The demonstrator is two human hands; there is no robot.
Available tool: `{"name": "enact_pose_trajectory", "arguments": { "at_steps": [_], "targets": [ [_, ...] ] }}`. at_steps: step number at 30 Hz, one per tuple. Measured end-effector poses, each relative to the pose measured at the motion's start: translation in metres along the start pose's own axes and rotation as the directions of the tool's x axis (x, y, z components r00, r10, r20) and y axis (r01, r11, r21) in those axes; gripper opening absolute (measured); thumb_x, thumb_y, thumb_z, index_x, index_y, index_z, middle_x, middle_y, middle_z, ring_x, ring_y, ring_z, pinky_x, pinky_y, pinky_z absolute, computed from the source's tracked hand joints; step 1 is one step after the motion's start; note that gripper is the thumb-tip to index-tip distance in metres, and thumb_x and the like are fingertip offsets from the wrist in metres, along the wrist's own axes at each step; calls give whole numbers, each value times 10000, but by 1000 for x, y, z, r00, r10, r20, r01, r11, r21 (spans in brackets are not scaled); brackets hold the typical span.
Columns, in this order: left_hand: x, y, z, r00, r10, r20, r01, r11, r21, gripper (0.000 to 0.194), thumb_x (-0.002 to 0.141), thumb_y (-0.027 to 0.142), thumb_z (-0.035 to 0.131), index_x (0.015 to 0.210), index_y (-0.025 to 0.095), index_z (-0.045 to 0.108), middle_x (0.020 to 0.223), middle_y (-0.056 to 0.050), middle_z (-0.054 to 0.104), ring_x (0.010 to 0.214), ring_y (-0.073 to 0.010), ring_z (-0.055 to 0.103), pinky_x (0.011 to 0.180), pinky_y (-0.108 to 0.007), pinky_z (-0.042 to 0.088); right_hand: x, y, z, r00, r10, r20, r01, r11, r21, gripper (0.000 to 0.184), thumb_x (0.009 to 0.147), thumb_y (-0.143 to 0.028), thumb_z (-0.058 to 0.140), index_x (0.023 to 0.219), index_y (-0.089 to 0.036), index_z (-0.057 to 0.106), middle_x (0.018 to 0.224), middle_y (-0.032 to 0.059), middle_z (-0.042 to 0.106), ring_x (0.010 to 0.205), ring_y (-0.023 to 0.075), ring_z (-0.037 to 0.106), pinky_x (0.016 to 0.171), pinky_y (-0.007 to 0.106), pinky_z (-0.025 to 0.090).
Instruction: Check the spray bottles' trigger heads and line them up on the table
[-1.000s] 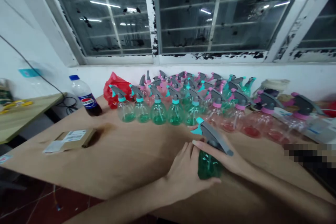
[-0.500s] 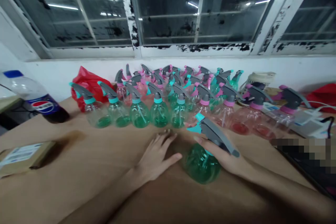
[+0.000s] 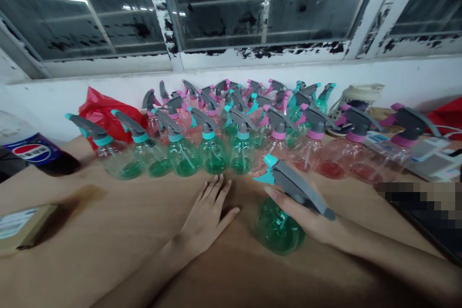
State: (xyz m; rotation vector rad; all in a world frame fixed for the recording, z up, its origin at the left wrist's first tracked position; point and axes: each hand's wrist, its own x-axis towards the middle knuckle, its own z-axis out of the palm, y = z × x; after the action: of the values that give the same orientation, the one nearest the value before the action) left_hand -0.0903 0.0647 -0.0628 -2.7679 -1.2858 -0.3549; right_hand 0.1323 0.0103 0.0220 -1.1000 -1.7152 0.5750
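My right hand is wrapped round the neck of a green spray bottle with a grey trigger head and teal nozzle; the bottle stands on the brown table. My left hand lies flat on the table just left of that bottle, fingers stretched out, holding nothing. Right behind both hands stands a row of green spray bottles, with pink ones to the right.
Several more spray bottles crowd back to the white wall under the window. A red plastic bag and a cola bottle are at the left, a small cardboard box at the near left. White devices with cables lie at the right.
My left hand has let go of the green bottle and moved left and forward, flat onto the table. My right hand keeps the bottle, shifted slightly forward. The view has moved closer to the bottles.
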Motion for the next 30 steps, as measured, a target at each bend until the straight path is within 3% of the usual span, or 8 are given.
{"name": "enact_pose_trajectory", "arguments": {
  "at_steps": [6,17,23,30],
  "targets": [
    [0,0,-2,1000,3,1,-3,999,-38,603,960,501,376,1412,104,346,1490,-172,346,1390,-285,287,1115,-498,282,1,-1,2,998,54,-27,-53,998,36,72,832,-296,576,883,-246,570,706,-23,580,612,140,545,588,296,456],
    [0,0,-1,1000,13,-11,-13,1000,-15,591,958,490,390,1400,97,366,1472,-174,379,1371,-290,328,1110,-491,295,-4,8,4,999,49,-13,-47,996,78,169,866,-362,561,763,-235,519,632,-42,505,575,125,498,537,271,419],
    [-1,-1,-1,999,15,-30,-15,1000,-24,580,959,480,391,1407,114,347,1476,-160,378,1376,-283,319,1105,-491,306,-2,6,5,995,96,7,-96,988,117,192,822,-395,608,966,-268,624,665,-34,596,462,118,470,451,272,426],
    [-1,-1,-1,999,18,-32,-19,999,-29,573,959,487,385,1403,127,348,1479,-167,368,1372,-288,326,1109,-492,298,-1,12,1,999,30,37,-31,999,27,303,782,-395,666,1057,-272,639,678,-16,627,556,160,572,566,312,519]
  ]
}}
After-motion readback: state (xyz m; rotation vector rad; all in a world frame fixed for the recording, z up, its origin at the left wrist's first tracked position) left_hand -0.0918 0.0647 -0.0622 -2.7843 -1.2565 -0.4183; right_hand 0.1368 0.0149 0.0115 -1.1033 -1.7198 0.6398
